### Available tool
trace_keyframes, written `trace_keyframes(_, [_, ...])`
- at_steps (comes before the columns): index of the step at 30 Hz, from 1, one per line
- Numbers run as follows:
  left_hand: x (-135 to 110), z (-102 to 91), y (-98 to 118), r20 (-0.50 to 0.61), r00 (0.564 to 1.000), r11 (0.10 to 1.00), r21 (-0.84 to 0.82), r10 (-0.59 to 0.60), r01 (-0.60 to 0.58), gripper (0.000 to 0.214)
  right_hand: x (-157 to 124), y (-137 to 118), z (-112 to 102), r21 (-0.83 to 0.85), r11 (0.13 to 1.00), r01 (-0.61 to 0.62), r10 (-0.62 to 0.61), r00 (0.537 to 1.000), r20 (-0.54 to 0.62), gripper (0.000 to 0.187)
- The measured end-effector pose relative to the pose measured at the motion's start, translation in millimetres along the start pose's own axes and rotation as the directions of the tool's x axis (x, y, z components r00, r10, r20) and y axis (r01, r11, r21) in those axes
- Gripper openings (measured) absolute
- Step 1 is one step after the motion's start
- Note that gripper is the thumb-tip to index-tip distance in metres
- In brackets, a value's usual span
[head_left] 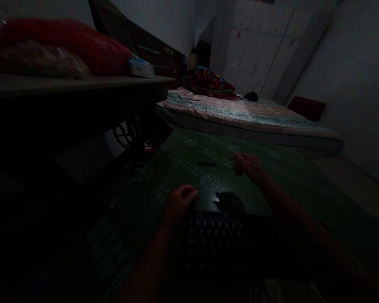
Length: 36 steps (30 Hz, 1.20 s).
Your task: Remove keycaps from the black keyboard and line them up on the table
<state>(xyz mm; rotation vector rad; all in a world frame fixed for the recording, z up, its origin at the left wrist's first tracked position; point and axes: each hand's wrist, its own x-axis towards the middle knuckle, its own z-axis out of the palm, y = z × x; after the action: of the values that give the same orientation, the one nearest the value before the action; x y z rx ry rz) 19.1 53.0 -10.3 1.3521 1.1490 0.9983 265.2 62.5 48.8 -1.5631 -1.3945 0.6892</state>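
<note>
The room is very dim. A black keyboard (222,244) lies on a green printed mat (290,185) in front of me. My left hand (179,203) rests at the keyboard's far left corner with its fingers curled; whether it holds anything I cannot make out. My right hand (248,165) reaches farther out over the mat, fingers bent and pinched together near a short row of small black pieces (206,163). A dark rounded object (229,201) lies just beyond the keyboard between my hands.
A dark table (82,84) at left carries a red bundle (66,40) and a small box (141,67). Beyond the mat lies a mattress (249,115) with colourful cloth (210,82). White wardrobe doors (262,50) stand at the back.
</note>
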Motion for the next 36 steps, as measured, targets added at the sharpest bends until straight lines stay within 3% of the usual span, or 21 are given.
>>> trace_keyframes(3, [-1,0.7,2,-0.004,1.000,1.000,-0.021,0.001,-0.001,0.022,-47,-20,-6,0.186,0.981,0.046,-0.033,0.997,-0.069,0.049])
trace_keyframes(6, [0,0.8,2,0.002,1.000,0.999,-0.037,-0.003,0.003,0.023,-86,-27,0,0.217,0.974,0.071,-0.038,0.987,-0.155,0.052])
trace_keyframes(12, [-1,1.2,3,0.013,1.000,1.000,-0.019,0.020,-0.020,0.025,-110,-21,14,0.130,0.991,0.041,-0.004,0.963,-0.271,0.053])
trace_keyframes(14, [-2,1.9,3,0.015,1.000,1.000,-0.016,0.014,-0.014,0.024,-108,-18,14,0.166,0.986,0.008,0.032,0.972,-0.234,0.049])
trace_keyframes(21, [-3,2.5,1,0.026,1.000,1.000,0.007,0.018,-0.018,0.020,-103,-10,12,0.255,0.962,-0.100,0.087,0.994,0.060,0.037])
trace_keyframes(24, [-3,2.2,0,0.039,0.999,1.000,0.013,0.027,-0.027,0.021,-103,-7,14,0.245,0.965,-0.097,0.074,0.992,0.104,0.034])
trace_keyframes(29, [-7,3.2,1,0.052,0.998,0.999,0.019,0.034,-0.035,0.018,-107,-6,16,0.074,0.997,-0.037,0.022,0.981,0.193,0.029])
trace_keyframes(36, [-7,4.5,-1,0.058,0.996,0.995,0.066,0.068,-0.071,0.018,-110,-6,20,-0.044,0.999,0.017,-0.008,0.978,0.210,0.026])
